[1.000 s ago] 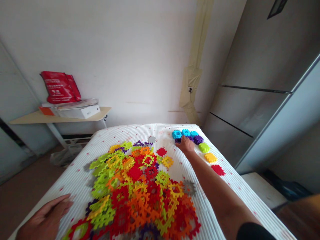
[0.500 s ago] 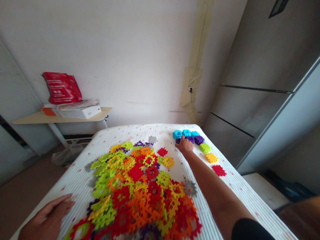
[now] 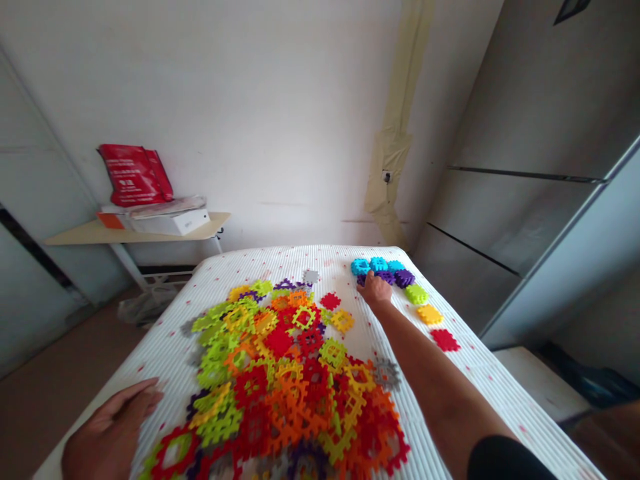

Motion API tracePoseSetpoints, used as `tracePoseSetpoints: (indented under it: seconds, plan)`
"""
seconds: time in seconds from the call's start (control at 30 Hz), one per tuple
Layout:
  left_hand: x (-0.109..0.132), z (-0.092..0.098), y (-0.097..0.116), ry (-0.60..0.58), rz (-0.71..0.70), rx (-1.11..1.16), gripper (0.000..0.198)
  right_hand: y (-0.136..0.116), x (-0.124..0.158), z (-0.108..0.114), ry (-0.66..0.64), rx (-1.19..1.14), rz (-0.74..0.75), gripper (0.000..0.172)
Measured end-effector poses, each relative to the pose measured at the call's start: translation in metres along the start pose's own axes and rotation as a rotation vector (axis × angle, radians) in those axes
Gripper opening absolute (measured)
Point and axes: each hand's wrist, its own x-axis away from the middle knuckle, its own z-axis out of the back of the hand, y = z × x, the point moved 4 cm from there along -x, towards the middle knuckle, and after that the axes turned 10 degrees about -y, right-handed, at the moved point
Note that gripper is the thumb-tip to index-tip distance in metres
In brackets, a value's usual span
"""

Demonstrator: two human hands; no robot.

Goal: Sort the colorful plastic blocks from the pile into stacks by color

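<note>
My right hand (image 3: pixel 374 289) reaches across the white ribbed mattress (image 3: pixel 235 267) and rests against a purple waffle block (image 3: pixel 361 280), fingers bunched. It lies just below a short row of cyan blocks (image 3: pixel 377 265). More purple blocks (image 3: pixel 395 278) adjoin that row, and a lime block (image 3: pixel 417 294), a yellow block (image 3: pixel 430 315) and a red block (image 3: pixel 445 340) line the right side. My left hand (image 3: pixel 113 430) lies open on the mattress near its front edge, beside a large heap of interlocking plastic blocks (image 3: pixel 285 373) in red, orange, lime and yellow.
A red bag (image 3: pixel 135 175) and a white box (image 3: pixel 170 223) sit on a wall shelf (image 3: pixel 85 233) at the left. Tall grey cabinet doors (image 3: pixel 510 167) stand to the right of the mattress. A plastic bag (image 3: pixel 147 305) lies on the floor.
The whole view has shifted slightly, with everything sitting further right in the frame. My left hand has moved a little toward the heap. My right hand stays at the purple block.
</note>
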Motion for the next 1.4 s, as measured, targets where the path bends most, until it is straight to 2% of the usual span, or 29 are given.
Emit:
tracePoseSetpoints:
  seconds: [0.07, 0.17, 0.23, 0.33, 0.43, 0.53, 0.63, 0.7, 0.8, 0.9, 1.0, 1.07, 1.13, 1.23, 1.4]
  plan:
    - [0.014, 0.003, 0.018, -0.009, 0.099, 0.015, 0.034, 0.001, -0.001, -0.001, 0.0, 0.006, 0.003, 0.041]
    - [0.028, 0.004, 0.036, -0.002, 0.132, 0.024, 0.029, 0.001, -0.002, -0.003, -0.006, 0.017, 0.003, 0.042]
    - [0.028, 0.003, 0.036, -0.007, 0.13, 0.063, 0.028, 0.001, -0.001, -0.003, -0.01, 0.015, 0.009, 0.044]
    - [0.019, 0.0, 0.023, -0.032, 0.11, 0.095, 0.03, 0.002, 0.008, 0.001, 0.016, 0.006, 0.043, 0.051]
    - [0.006, 0.0, 0.008, -0.037, 0.049, 0.02, 0.032, 0.009, 0.028, 0.004, 0.076, 0.031, 0.112, 0.057]
    - [0.001, -0.002, 0.003, -0.027, -0.065, -0.09, 0.035, 0.025, 0.052, 0.001, 0.093, 0.088, 0.209, 0.051]
    - [0.009, -0.007, 0.012, -0.022, -0.162, -0.149, 0.036, 0.046, 0.072, -0.008, 0.078, 0.113, 0.345, 0.034]
    - [0.017, -0.014, 0.027, -0.038, -0.261, -0.172, 0.035, 0.057, 0.08, -0.015, 0.088, 0.096, 0.451, 0.024]
    - [0.025, -0.035, 0.064, -0.151, -0.466, -0.253, 0.036, 0.065, 0.087, -0.022, 0.138, 0.065, 0.599, 0.021]
    - [0.026, -0.072, 0.109, -0.329, -0.681, -0.542, 0.034, 0.064, 0.091, -0.025, 0.213, 0.038, 0.66, 0.024]
    - [0.013, -0.115, 0.149, -0.433, -0.756, -0.662, 0.024, 0.061, 0.093, -0.025, 0.262, 0.023, 0.661, 0.025]
    - [0.0, -0.145, 0.167, -0.471, -0.738, -0.751, 0.017, 0.059, 0.094, -0.024, 0.273, 0.015, 0.671, 0.026]
    - [-0.015, -0.172, 0.177, -0.473, -0.674, -0.848, 0.017, 0.059, 0.094, -0.025, 0.28, 0.001, 0.676, 0.026]
    - [-0.037, -0.202, 0.181, -0.44, -0.559, -0.968, 0.031, 0.061, 0.093, -0.026, 0.289, -0.016, 0.671, 0.025]
    - [-0.062, -0.227, 0.178, -0.399, -0.501, -1.108, 0.034, 0.061, 0.091, -0.027, 0.285, -0.025, 0.64, 0.022]
